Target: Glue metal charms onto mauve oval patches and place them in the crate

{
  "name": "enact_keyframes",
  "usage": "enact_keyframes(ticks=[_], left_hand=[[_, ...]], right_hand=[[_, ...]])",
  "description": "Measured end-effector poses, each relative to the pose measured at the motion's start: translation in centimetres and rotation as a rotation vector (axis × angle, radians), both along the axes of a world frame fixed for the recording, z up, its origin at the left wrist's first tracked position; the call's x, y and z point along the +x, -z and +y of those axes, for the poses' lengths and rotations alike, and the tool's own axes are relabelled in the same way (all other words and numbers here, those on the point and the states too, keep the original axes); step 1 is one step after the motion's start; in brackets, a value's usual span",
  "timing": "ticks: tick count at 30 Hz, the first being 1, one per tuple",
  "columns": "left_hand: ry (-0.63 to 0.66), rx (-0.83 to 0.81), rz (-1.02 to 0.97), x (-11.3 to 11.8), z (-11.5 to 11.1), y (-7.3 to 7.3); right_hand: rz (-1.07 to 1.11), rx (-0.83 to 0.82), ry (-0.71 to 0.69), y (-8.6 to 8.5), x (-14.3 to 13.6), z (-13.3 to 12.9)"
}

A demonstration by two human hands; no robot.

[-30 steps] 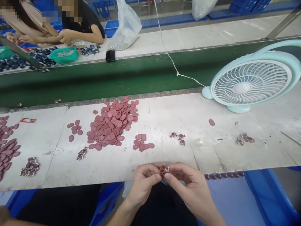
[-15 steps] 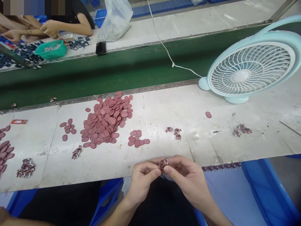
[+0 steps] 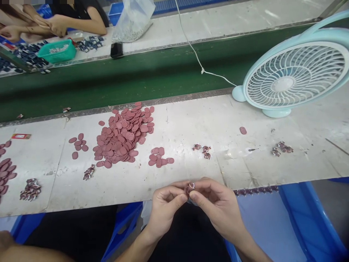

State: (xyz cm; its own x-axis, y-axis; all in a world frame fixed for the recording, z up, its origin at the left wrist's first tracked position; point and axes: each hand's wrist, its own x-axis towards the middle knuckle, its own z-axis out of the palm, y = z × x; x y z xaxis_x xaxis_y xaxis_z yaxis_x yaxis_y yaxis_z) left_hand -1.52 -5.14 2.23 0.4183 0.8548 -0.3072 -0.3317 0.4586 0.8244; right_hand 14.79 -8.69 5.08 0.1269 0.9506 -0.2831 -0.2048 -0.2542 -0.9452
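Note:
Above the table's near edge, my left hand and my right hand meet, thumbs and fingertips pinched together. Between them is a small reddish-brown piece with a shiny, pale fitting on its right side. The left fingertips grip its left side and the right ones the fitting's side; the fingers cover much of it. Just beyond my hands lies a small group of flat, red oval pieces. To the right of those sit several small brown parts with shiny bits.
A large heap of red ovals lies left of centre. A pale blue fan stands at the right, its white cord crossing the green strip. Blue trays sit below the table edge. Another person's arm is at lower left.
The view has tilted slightly, shifting the table upward in the picture. My hands keep their pinch on the small piece, with hardly any movement.

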Motion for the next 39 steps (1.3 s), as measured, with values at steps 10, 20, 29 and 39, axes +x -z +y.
enact_keyframes(ticks=[10,20,29,39], left_hand=[[-0.054,-0.017,0.031,0.3,-0.4,0.6],[0.136,0.754,0.772,-2.8,5.3,1.1],[0.406,1.112,1.057,-2.1,11.8,2.4],[0.347,0.637,0.646,0.1,7.7,0.1]], right_hand=[[0.133,-0.086,0.057,0.8,-0.5,0.1],[0.221,-0.181,0.359,4.2,3.1,-3.4],[-0.214,-0.278,0.705,8.4,11.1,-13.0],[-0.522,-0.597,0.351,20.1,9.8,-19.5]])
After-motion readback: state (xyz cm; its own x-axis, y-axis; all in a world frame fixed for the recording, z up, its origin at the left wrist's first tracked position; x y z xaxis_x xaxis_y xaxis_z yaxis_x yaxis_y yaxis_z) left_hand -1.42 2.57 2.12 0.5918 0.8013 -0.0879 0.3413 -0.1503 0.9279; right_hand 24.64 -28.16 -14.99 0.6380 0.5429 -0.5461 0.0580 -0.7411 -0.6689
